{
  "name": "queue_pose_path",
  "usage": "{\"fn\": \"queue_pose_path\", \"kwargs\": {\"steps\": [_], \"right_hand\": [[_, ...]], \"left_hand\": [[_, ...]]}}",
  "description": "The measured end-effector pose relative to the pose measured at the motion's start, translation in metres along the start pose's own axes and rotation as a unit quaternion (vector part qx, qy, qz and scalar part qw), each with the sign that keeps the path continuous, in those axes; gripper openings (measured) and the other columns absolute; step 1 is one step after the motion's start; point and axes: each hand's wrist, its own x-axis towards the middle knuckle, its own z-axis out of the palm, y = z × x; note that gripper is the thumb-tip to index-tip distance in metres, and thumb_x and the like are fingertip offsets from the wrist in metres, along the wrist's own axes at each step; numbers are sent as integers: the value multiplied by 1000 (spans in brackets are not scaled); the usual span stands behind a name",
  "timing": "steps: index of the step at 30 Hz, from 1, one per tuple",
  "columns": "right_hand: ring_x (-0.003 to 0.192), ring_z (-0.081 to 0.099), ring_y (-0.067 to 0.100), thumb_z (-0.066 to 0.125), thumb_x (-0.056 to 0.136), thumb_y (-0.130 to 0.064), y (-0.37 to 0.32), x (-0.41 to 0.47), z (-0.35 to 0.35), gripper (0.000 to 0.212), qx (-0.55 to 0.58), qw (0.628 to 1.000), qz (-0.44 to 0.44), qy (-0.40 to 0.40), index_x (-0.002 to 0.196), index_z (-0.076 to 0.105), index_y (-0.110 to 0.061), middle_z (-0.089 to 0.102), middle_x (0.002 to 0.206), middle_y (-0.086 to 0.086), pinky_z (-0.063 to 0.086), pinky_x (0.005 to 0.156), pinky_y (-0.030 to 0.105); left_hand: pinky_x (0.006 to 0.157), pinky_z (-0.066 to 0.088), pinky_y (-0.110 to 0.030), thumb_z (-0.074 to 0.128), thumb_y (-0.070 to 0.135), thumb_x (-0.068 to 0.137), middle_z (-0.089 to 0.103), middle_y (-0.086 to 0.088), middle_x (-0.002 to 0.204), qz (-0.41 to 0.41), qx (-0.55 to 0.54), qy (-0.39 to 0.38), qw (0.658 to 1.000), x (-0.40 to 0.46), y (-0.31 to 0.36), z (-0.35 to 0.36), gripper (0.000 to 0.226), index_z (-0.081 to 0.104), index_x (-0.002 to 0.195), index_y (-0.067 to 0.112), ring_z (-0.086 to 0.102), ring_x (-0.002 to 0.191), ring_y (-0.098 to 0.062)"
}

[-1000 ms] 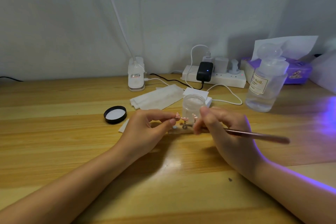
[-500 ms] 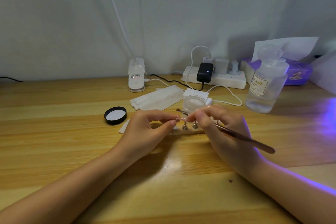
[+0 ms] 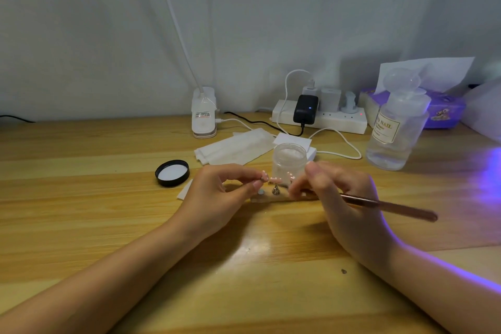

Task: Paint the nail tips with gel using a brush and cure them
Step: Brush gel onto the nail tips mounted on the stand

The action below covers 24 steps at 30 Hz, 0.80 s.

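Head view, frame centre: my left hand [image 3: 217, 192] pinches a nail tip [image 3: 274, 179] on its stand; right hand [image 3: 341, 198] grips the brush [image 3: 387, 206]. I'd steady both wrists, stroke lightly

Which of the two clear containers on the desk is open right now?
The small jar behind the hands; its black lid lies beside it. The tall labelled bottle stays capped.
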Motion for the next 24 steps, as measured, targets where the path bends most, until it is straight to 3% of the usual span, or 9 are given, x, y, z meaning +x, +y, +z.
{"fn": "queue_pose_path", "kwargs": {"steps": [3,7,12,16,21,24], "right_hand": [[74,62,12,42,85,-40,0,2,2,36,-47,999,0,-6,73,68,-19,67,71,-5,47,69,29],[65,62,9,41,86,-40,-1,-1,0,41,23,999,26,-4,63,66,-18,65,64,1,47,65,23],[74,62,9,44,85,-39,-1,2,1,36,-33,999,3,-11,76,69,-16,68,73,-4,47,68,23],[69,62,6,42,86,-39,-1,-2,0,38,10,1000,22,-13,63,66,-20,66,66,-4,46,73,25],[76,61,11,42,84,-43,-1,2,0,37,-29,999,26,-5,79,68,-19,67,76,-3,47,68,27],[70,62,8,42,86,-41,-1,1,1,38,3,999,35,-29,71,68,-19,68,70,-1,46,66,19]], "left_hand": [[71,43,-4,69,7,77,70,19,85,3,-7,0,1000,0,0,0,22,71,81,28,63,83,4],[70,42,-3,70,9,76,69,22,85,1,-8,7,1000,0,0,0,21,71,81,29,63,83,6],[70,44,-5,70,12,75,70,20,85,-3,-13,11,1000,0,-1,0,17,73,84,26,64,84,2],[70,43,-3,71,12,75,69,21,84,-4,-9,15,1000,1,-1,0,17,72,84,26,64,84,5],[71,44,-5,70,11,75,71,16,84,-8,-19,13,1000,1,-2,1,15,74,87,20,65,84,3],[71,44,-5,70,10,76,71,14,85,-9,-18,12,1000,1,-3,0,15,74,89,17,65,84,3]]}}
